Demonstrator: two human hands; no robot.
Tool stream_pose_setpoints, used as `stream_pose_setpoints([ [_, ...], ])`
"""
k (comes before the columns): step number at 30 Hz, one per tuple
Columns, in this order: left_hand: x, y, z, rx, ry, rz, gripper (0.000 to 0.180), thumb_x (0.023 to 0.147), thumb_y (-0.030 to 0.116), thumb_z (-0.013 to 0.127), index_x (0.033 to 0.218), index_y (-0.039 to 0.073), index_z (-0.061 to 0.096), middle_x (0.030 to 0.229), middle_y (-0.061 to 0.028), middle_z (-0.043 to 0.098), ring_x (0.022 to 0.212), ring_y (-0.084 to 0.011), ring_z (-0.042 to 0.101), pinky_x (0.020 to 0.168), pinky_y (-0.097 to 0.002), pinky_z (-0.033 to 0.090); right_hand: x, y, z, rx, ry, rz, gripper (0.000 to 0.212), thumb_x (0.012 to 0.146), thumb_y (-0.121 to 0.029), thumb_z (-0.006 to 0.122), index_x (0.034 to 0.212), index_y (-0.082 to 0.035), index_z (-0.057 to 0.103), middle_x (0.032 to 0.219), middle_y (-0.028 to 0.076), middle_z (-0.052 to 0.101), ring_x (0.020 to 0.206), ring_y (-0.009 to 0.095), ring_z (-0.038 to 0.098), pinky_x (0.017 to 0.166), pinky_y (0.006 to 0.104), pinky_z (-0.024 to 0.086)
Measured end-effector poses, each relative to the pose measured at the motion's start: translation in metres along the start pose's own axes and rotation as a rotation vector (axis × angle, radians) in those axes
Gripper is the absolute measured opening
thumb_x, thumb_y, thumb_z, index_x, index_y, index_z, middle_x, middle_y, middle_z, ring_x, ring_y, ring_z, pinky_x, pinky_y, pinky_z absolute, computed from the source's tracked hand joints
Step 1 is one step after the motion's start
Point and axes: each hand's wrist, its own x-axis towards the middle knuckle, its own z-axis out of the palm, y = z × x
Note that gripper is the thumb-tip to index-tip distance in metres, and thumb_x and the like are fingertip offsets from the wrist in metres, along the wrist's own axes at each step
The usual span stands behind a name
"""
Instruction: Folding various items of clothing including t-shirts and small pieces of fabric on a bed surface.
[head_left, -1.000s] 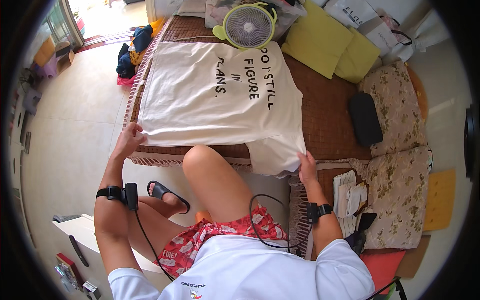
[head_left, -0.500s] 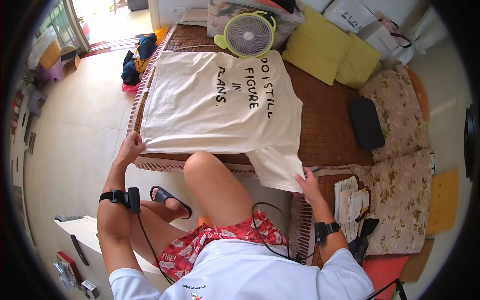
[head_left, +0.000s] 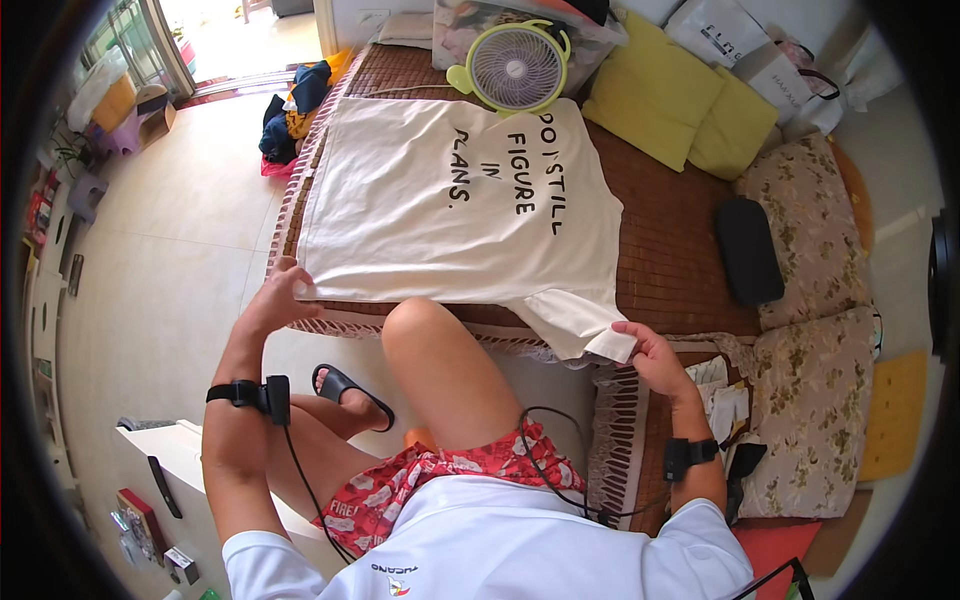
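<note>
A cream short-sleeved T-shirt (head_left: 400, 220) with black lettering lies spread on a brown woven mat (head_left: 670, 250), its hem to the left and its neck end to the right. At the near hem corner my left hand (head_left: 280, 298) has its fingers closed on the cloth's edge. My right hand (head_left: 655, 358) pinches the cuff of the near sleeve, which is bunched and slightly lifted over the mat's near edge. Part of the shirt's far side lies beneath a green-rimmed fan (head_left: 517, 66).
Beyond the fan stands a clear storage box (head_left: 450, 35). Yellow-green cushions (head_left: 655, 90) and a black case (head_left: 749, 250) lie to the right, beside floral cushions (head_left: 812, 410). Small folded clothes (head_left: 728, 408) rest near my right forearm. Dark clothes (head_left: 275, 135) are heaped at the left edge.
My right hand has carried the sleeve cuff upward and a little to the right, so the sleeve hangs less far down and creases more. My left hand stays at the hem corner.
</note>
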Motion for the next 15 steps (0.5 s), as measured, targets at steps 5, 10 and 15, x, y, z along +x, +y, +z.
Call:
stream_pose_setpoints([
  [5,-0.007,-0.025,0.015,0.318,0.111,0.138,0.019,0.070,0.000,0.066,0.089,0.003,0.064,0.138,-0.0183,0.044,0.127,-0.0376,0.047,0.104,-0.0434,0.042,0.009,0.009,-0.001,-0.859,0.226,-0.382,0.041,0.079,0.010,0.051,0.111,-0.009,0.070,0.100,0.011,0.067,0.093,0.024,0.064,0.084,0.0296,0.049],
  [10,-0.004,-0.012,0.001,0.358,0.157,0.236,0.021,0.072,-0.002,0.064,0.091,0.004,0.065,0.129,-0.0134,0.056,0.122,-0.0333,0.051,0.100,-0.0409,0.044,0.012,-0.012,-0.016,-0.964,0.321,-0.445,0.024,0.073,0.009,0.062,0.090,-0.005,0.070,0.112,0.011,0.064,0.102,0.029,0.061,0.088,0.0337,0.049],
  [15,0.015,-0.031,-0.021,-0.426,0.095,0.040,0.013,0.084,0.006,0.067,0.096,0.002,0.066,0.094,-0.0052,0.069,0.097,-0.0185,0.062,0.089,-0.0311,0.048,0.067,-0.021,-0.069,-0.028,-0.214,-0.275,0.018,0.087,-0.007,0.054,0.102,-0.002,0.064,0.117,0.008,0.064,0.109,0.020,0.060,0.092,0.0316,0.047],
])
